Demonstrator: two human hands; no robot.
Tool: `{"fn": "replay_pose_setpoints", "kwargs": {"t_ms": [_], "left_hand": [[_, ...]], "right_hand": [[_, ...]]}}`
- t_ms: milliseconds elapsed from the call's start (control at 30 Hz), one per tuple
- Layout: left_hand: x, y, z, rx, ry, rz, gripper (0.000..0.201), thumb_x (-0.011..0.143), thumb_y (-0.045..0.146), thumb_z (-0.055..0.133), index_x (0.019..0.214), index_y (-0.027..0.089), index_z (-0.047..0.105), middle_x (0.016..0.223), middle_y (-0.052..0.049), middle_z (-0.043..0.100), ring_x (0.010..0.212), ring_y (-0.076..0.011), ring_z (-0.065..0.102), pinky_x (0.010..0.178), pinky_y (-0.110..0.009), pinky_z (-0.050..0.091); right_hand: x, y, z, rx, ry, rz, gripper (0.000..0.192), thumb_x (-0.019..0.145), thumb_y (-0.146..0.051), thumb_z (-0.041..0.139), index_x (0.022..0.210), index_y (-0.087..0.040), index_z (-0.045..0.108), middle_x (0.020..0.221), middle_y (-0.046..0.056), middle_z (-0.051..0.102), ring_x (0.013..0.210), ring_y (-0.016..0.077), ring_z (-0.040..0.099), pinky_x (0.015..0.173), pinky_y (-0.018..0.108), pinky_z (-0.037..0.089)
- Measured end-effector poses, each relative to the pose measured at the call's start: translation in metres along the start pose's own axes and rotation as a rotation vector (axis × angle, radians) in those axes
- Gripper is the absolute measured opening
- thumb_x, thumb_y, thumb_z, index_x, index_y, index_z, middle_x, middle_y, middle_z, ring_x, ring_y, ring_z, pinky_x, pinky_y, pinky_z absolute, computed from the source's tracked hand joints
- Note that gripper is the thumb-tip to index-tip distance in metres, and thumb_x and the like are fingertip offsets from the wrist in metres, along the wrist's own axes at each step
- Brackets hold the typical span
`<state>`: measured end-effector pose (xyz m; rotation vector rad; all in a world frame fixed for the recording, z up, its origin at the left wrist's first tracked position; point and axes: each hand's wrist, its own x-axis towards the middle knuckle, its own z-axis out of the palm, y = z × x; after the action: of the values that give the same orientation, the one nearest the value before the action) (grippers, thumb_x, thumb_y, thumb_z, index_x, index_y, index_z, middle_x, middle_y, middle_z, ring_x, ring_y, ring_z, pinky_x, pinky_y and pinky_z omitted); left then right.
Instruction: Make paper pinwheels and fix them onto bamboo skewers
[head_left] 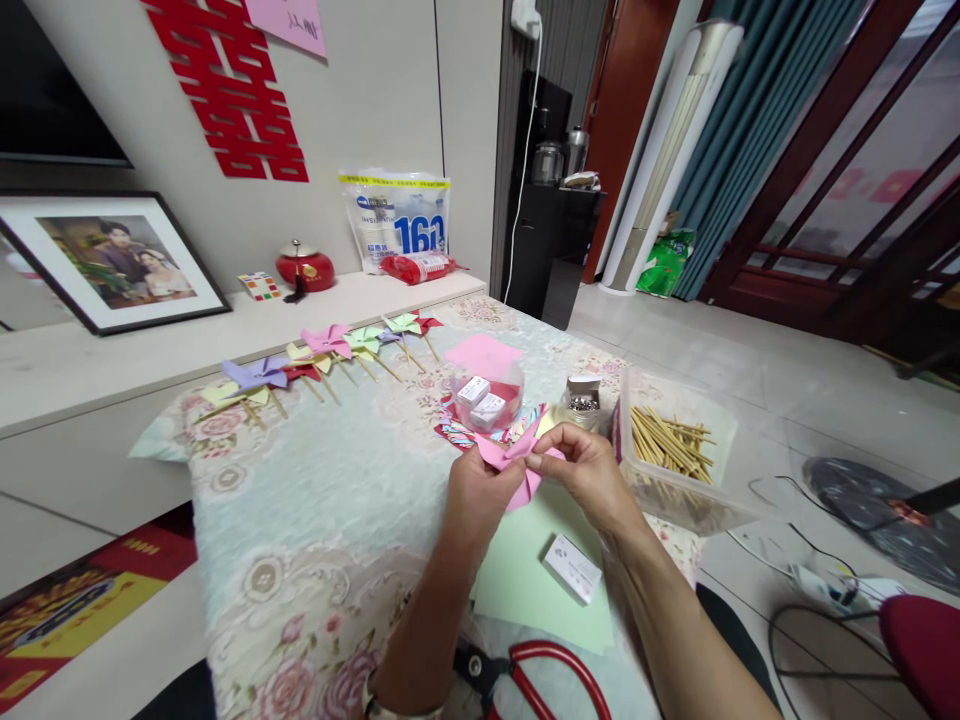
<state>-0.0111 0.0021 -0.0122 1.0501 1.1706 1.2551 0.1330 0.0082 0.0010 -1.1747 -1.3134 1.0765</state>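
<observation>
Over the front right of the table, my left hand grips a pink paper pinwheel between thumb and fingers. Thumb and forefinger of my right hand are pinched at the pinwheel's middle; any small thing between them is too hidden to make out. Below lie light green paper sheets with a small white box on top. A tool with red loop handles lies near my left forearm, its working end hidden. Just beyond my hands are colourful paper strips and a round clear tub holding small white boxes.
Finished-looking pinwheels on sticks line the table's far left edge. An opened small box of metal pins stands beside a clear plastic bin of wooden sticks. Behind is a white cabinet with a framed photo.
</observation>
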Motion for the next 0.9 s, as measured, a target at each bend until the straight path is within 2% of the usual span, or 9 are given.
{"fn": "replay_pose_setpoints", "kwargs": {"t_ms": [333, 467, 633, 767, 900], "left_hand": [[0.0019, -0.0039, 0.0005, 0.052, 0.052, 0.013, 0.023, 0.065, 0.029, 0.074, 0.081, 0.012, 0.073, 0.067, -0.002, 0.07, 0.063, -0.0177, 0.061, 0.059, -0.025, 0.045], [0.0023, -0.0047, -0.0001, 0.026, 0.042, 0.002, 0.024, 0.065, 0.029, 0.074, 0.082, 0.012, 0.073, 0.069, -0.002, 0.072, 0.064, -0.0185, 0.063, 0.059, -0.025, 0.046], [0.0019, -0.005, 0.0, -0.029, 0.019, -0.014, 0.029, 0.066, 0.029, 0.074, 0.088, 0.011, 0.075, 0.075, -0.005, 0.075, 0.067, -0.0202, 0.065, 0.062, -0.027, 0.049], [0.0022, -0.0044, 0.0005, -0.014, 0.027, -0.008, 0.031, 0.066, 0.029, 0.074, 0.09, 0.01, 0.075, 0.076, -0.006, 0.075, 0.067, -0.0207, 0.066, 0.062, -0.027, 0.049], [0.0021, -0.005, 0.0007, -0.01, 0.035, -0.001, 0.03, 0.067, 0.028, 0.073, 0.09, 0.01, 0.074, 0.077, -0.006, 0.076, 0.069, -0.0212, 0.067, 0.062, -0.026, 0.05]], "right_hand": [[0.0006, 0.0011, 0.003, -0.002, 0.024, -0.003, 0.009, 0.066, -0.02, 0.078, 0.069, -0.02, 0.07, 0.071, -0.001, 0.066, 0.069, 0.0152, 0.056, 0.064, 0.027, 0.042], [0.0011, 0.0028, 0.0038, 0.027, 0.03, 0.0, 0.012, 0.066, -0.024, 0.081, 0.071, -0.02, 0.071, 0.072, 0.0, 0.067, 0.07, 0.0157, 0.058, 0.064, 0.027, 0.044], [0.0016, 0.0061, 0.0047, 0.111, -0.001, 0.018, 0.028, 0.064, -0.03, 0.085, 0.088, -0.02, 0.072, 0.079, 0.001, 0.071, 0.072, 0.0175, 0.062, 0.066, 0.029, 0.048], [0.0018, 0.0068, 0.0057, 0.13, -0.009, 0.055, 0.052, 0.064, -0.029, 0.085, 0.112, -0.02, 0.068, 0.071, -0.002, 0.068, 0.062, 0.0152, 0.06, 0.063, 0.029, 0.045], [0.002, 0.0062, 0.0072, 0.151, 0.019, 0.09, 0.065, 0.06, -0.026, 0.086, 0.121, -0.016, 0.063, 0.072, -0.002, 0.068, 0.062, 0.015, 0.061, 0.064, 0.029, 0.044]]}}
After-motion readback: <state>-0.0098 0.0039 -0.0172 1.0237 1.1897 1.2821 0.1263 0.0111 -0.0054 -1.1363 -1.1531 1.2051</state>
